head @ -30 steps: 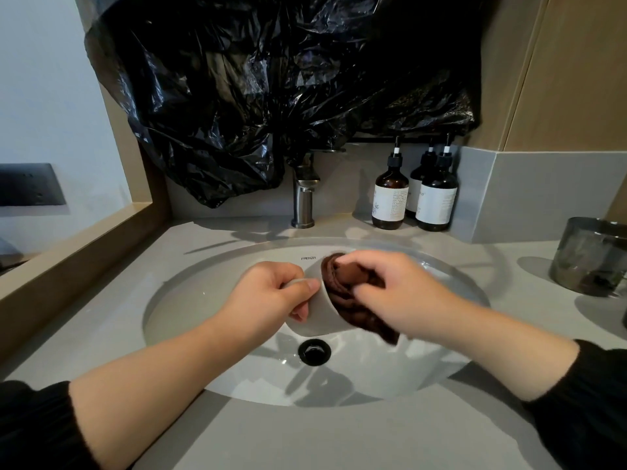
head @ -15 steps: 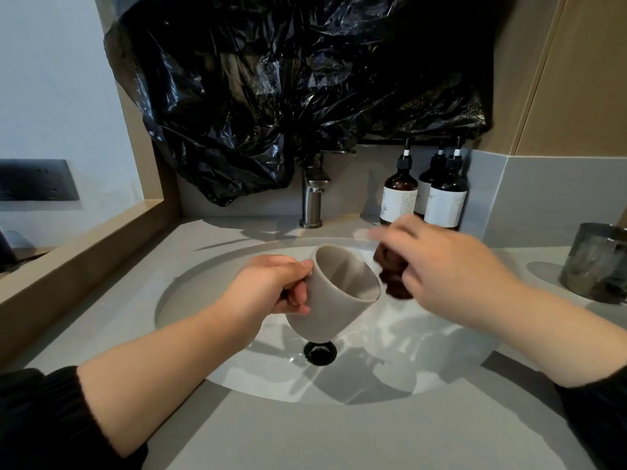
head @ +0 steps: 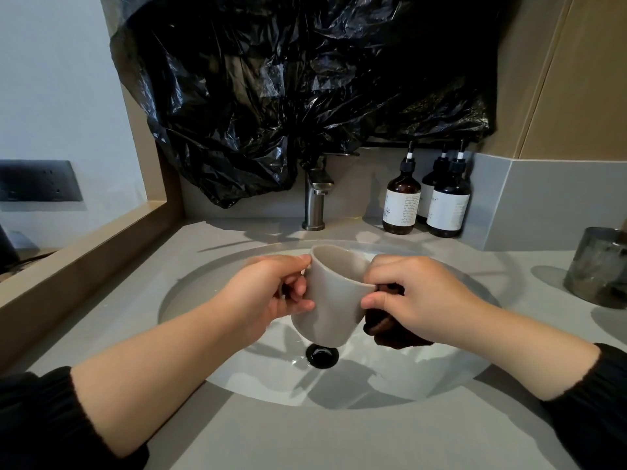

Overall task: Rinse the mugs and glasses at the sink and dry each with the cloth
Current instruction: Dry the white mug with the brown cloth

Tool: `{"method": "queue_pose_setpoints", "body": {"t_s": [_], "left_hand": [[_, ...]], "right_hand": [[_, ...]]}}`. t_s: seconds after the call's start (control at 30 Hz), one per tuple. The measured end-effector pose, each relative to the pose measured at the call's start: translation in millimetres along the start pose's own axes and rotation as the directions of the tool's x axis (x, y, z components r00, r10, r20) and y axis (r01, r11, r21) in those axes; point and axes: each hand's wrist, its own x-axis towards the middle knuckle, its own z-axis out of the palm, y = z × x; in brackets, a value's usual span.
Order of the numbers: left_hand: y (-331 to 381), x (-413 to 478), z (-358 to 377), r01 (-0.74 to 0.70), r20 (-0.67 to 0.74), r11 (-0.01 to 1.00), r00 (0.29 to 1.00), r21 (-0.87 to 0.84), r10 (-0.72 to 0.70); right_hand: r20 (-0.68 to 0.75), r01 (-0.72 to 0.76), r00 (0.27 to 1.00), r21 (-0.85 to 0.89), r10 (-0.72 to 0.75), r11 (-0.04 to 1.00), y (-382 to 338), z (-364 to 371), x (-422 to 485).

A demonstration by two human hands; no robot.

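The mug [head: 334, 300] is gripped by the left hand [head: 268, 296], seemingly at its handle. The cloth [head: 386, 332] is clutched against it by the right hand [head: 419, 300].

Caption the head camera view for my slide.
Left hand holds a grey ceramic mug over the white sink; right hand holds a dark brown cloth against it.

I'm standing at a bathroom washstand, though I cannot tell whether it is in a home or a hotel. An oval white ceramic basin [head: 203, 300] with a round black drain [head: 322, 356] is sunk into a pale grey stone counter [head: 305, 435], and a brushed steel tap [head: 315, 201] stands behind it. Three brown pump bottles with white labels [head: 448, 206], the toiletry sort, cluster in the back corner, and a light wooden ledge [head: 84, 245] runs along my left.
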Motion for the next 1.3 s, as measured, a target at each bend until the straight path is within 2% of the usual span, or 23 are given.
{"method": "queue_pose_setpoints", "body": {"t_s": [0.07,0.2,0.33,0.43,0.5,0.53,0.63,0.7,0.77,0.8,0.9,1.0,1.13,1.3], "left_hand": [[0,0,0,0.028,0.011,0.999,1.000,0.017,-0.028],[4,2,-4,0.014,0.031,0.967,0.999,0.255,-0.023],[2,2,-7,0.080,0.089,0.985,0.992,0.150,-0.094],[3,5,-10,0.037,0.103,0.990,0.993,0.136,-0.051],[7,8,-16,0.008,0.104,0.991,0.994,0.132,-0.022],[7,11,-19,0.000,0.094,0.992,0.996,0.126,-0.012],[7,16,-29,-0.096,0.110,0.969,0.991,0.227,0.072],[2,16,-30,-0.215,0.196,0.871,0.971,0.441,0.140],[-5,15,-21,-0.309,0.262,0.752,0.947,0.583,0.186],[-8,15,-15,-0.353,0.279,0.722,0.933,0.595,0.226],[-13,18,1,-0.473,0.258,0.714,0.881,0.517,0.397],[-12,16,5,-0.512,0.191,0.694,0.851,0.506,0.488],[-13,14,2,-0.502,0.182,0.691,0.856,0.520,0.484],[-11,16,6,-0.459,0.186,0.839,0.888,0.291,0.422]], "right_hand": [[0.007,-0.035,0.999,0.044,0.034,0.998,2,1,1],[0.020,-0.108,0.994,0.138,0.106,0.985,9,1,7],[0.063,-0.211,0.977,0.209,0.203,0.955,12,1,9],[0.088,-0.347,0.937,0.326,0.337,0.879,14,2,7],[0.129,-0.434,0.891,0.518,0.435,0.737,14,2,5],[0.156,-0.463,0.864,0.620,0.479,0.634,13,2,5],[0.281,-0.468,0.771,0.859,0.571,0.209,7,-3,5],[0.419,-0.454,0.715,0.887,0.560,-0.083,1,-8,4],[0.529,-0.454,0.686,0.848,0.501,-0.273,-5,-14,4],[0.542,-0.457,0.685,0.840,0.487,-0.292,-7,-16,4],[0.511,-0.493,0.717,0.852,0.475,-0.173,-6,-14,2],[0.563,-0.515,0.679,0.823,0.472,-0.240,-4,-8,2],[0.629,-0.572,0.642,0.774,0.438,-0.274,-5,-7,3],[0.653,-0.597,0.667,0.756,0.357,-0.268,-17,-7,3]]}}
